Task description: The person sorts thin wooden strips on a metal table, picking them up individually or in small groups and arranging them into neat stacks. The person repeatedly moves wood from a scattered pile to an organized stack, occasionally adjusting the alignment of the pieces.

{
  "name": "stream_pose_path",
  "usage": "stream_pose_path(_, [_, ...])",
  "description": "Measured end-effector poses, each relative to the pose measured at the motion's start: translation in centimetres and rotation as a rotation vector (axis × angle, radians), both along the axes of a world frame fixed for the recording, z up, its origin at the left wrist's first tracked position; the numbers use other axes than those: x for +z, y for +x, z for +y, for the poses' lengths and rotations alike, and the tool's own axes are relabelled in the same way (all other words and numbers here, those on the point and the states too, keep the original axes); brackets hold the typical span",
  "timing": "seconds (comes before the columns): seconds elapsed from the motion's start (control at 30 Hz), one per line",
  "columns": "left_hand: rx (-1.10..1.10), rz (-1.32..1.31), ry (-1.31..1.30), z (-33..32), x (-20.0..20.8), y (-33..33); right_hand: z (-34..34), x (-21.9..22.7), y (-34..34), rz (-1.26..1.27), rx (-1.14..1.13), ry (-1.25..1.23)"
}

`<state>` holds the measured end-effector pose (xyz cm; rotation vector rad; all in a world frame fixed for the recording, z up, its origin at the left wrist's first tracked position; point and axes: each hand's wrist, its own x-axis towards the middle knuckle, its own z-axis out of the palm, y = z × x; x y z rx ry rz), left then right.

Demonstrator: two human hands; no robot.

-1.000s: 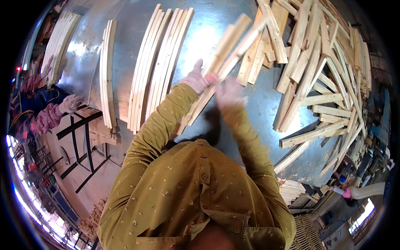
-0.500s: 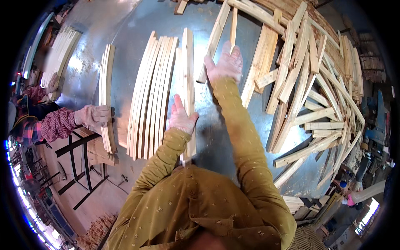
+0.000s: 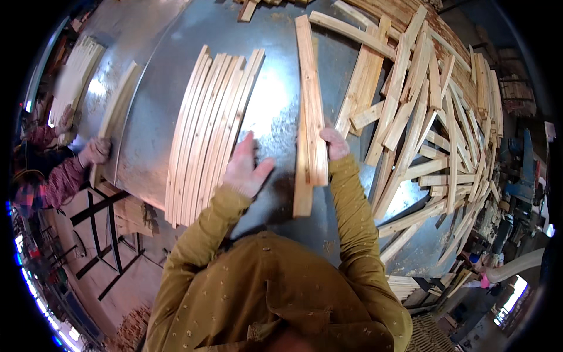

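Note:
A row of long pale wooden slats lies side by side on the metal table. At the row's right edge my left hand is open, fingers stretched forward and thumb spread to the right, holding nothing. To its right, a wooden slat lies at a slight angle over another wooden slat, which sticks out at its near end. My right hand is closed at the right edge of the upper slat, thumb against the wood; its other fingers are partly hidden.
A jumbled pile of wooden pieces covers the table's right side. At the left, a co-worker's hand is on a slat, with a pale stack beyond. A black metal frame stands on the floor at lower left.
The slat by my left hand has joined the row's right edge. My right hand has come nearer and rightward, with two slats now beside it. The co-worker's slat has shifted left.

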<state>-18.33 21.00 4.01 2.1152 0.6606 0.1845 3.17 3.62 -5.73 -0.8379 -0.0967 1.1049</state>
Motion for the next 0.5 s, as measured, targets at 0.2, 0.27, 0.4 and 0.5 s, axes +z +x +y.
stream_pose_path(0.2, [0.228, 0.177, -0.692, -2.0, -10.0, 8.5, -2.3, 4.0, -11.8, -0.016, -0.038, -0.407])
stream_pose_path(0.27, [0.309, 0.049, -0.882, -2.5, -13.9, 7.8, -3.0, 3.8, -11.9, -0.626, 0.125, -0.624])
stream_pose_path(0.4, [0.316, -0.074, -1.346, -3.1, -10.4, 5.8, -6.7, 3.1, -12.7, -1.125, -0.055, -0.729])
stream_pose_path(0.5, [0.080, 0.198, -0.398, -2.4, -3.1, 4.7, -6.4, 6.2, -15.9, -0.832, -0.132, -0.923])
